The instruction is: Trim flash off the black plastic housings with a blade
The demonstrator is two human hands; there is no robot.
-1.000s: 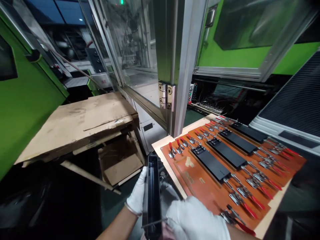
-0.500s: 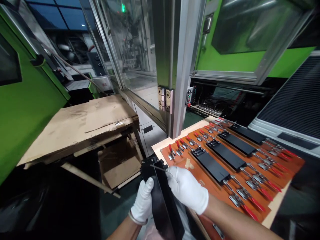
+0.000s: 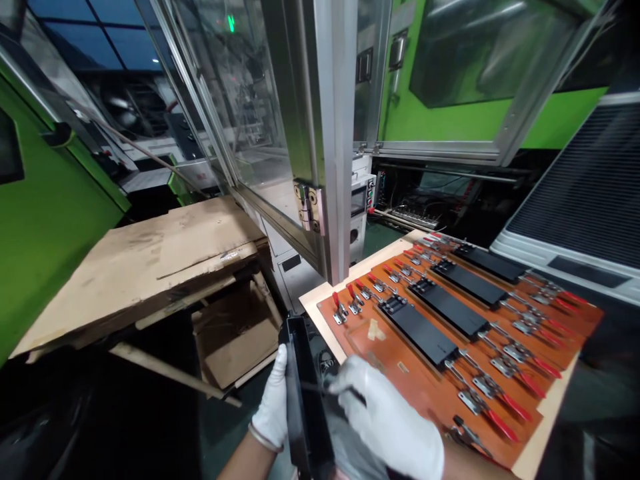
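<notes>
A green machine (image 3: 55, 180) fills the far left, and an aluminium-framed glass door (image 3: 339, 133) stands in the far middle. A cardboard-topped desk (image 3: 200, 230) is at left. At right, an orange board (image 3: 395, 343) lies on a pale wooden board (image 3: 537, 440), carrying a row of four flat black panels (image 3: 423, 333). The long, open black housing (image 3: 310, 407) is near, in the middle, just left of the orange board. The person's white-gloved right hand (image 3: 390, 420) is bent at the housing's right side; the gloved left hand (image 3: 273, 403) has its grip closed about the housing's left wall. Red-handled clamps (image 3: 473, 402) stand at the panels' ends. A thin dark rod (image 3: 313, 387), blurred, is pinched in the right hand's grip, reaching left over the housing's opening.
</notes>
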